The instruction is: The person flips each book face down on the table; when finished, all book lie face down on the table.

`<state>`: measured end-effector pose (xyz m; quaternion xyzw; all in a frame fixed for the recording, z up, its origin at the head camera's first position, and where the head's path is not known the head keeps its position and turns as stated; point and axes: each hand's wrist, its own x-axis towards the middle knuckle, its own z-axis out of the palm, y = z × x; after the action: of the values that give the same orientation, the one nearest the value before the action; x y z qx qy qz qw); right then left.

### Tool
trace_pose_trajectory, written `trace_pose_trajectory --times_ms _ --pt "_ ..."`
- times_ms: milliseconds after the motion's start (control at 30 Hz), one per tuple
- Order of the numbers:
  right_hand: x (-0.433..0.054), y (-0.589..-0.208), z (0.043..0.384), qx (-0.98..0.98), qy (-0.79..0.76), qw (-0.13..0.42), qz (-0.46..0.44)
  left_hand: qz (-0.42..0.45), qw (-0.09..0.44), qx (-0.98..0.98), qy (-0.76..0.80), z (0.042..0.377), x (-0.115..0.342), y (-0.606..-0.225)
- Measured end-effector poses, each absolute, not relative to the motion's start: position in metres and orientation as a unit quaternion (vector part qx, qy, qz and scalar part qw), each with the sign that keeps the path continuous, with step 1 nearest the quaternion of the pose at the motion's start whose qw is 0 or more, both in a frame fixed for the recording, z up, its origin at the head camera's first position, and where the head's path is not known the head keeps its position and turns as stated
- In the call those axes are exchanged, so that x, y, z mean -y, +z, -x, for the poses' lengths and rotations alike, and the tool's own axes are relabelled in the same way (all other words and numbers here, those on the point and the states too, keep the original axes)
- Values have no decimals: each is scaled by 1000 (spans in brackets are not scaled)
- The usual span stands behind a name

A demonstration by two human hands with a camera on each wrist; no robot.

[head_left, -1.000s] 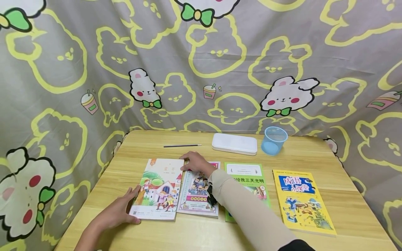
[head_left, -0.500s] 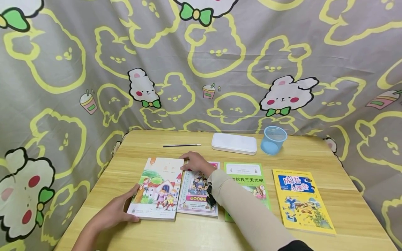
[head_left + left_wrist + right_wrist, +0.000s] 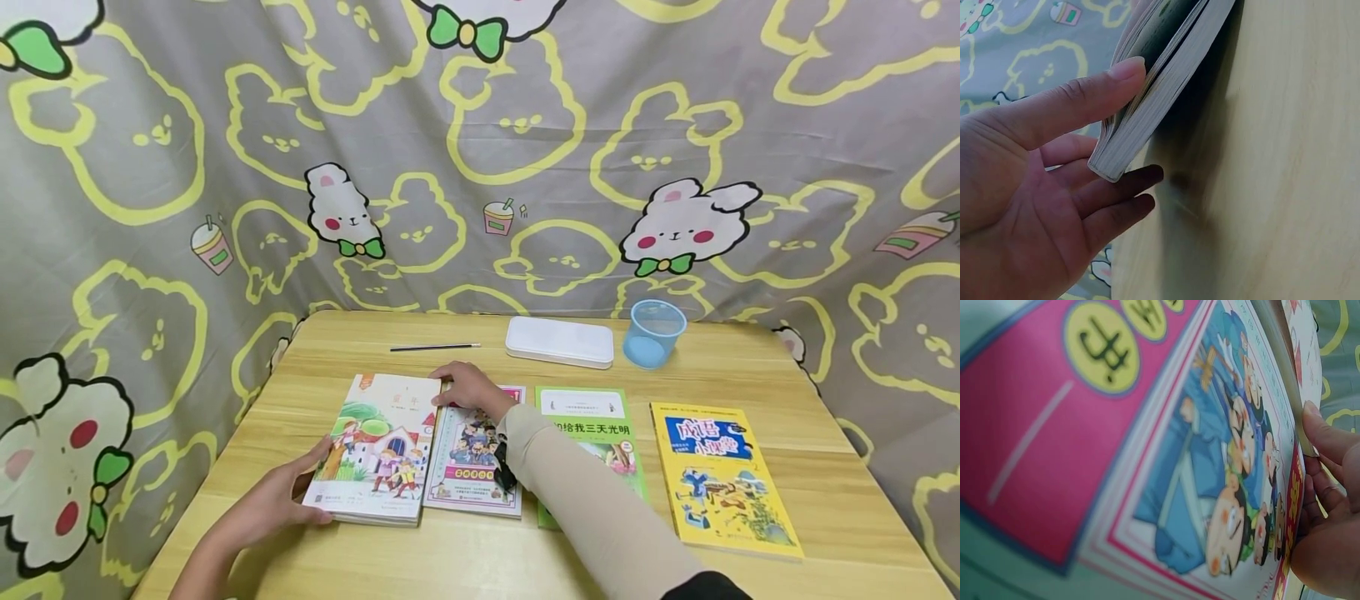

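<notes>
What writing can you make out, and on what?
"成语小课堂": yellow book.
"2": same book, below the title.
"给我三天光明": green book; its start is partly hidden by the sleeve.
"年": house-picture book; the character before it is too faint.
"书": cartoon-figure book, pink band; the band's other characters are unclear.
Remaining print: too small or blurred.

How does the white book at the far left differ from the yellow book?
The left hand and right hand hold the white book; the yellow book lies untouched on the table. The white book's cover pictures a house; the yellow book's has a blue title panel. Both have illustrated covers facing up.
</notes>
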<state>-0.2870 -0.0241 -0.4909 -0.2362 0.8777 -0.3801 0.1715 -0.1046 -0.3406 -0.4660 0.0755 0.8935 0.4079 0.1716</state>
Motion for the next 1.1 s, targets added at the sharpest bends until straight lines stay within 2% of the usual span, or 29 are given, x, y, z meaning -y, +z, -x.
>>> trace_pose_trajectory --times_ms 500,1100 --pt "24 -498 294 -876 -388 164 237 -63 195 -798 567 103 344 -464" --pt "23 -496 291 -873 -395 169 229 -86 124 -744 651 96 339 -472"
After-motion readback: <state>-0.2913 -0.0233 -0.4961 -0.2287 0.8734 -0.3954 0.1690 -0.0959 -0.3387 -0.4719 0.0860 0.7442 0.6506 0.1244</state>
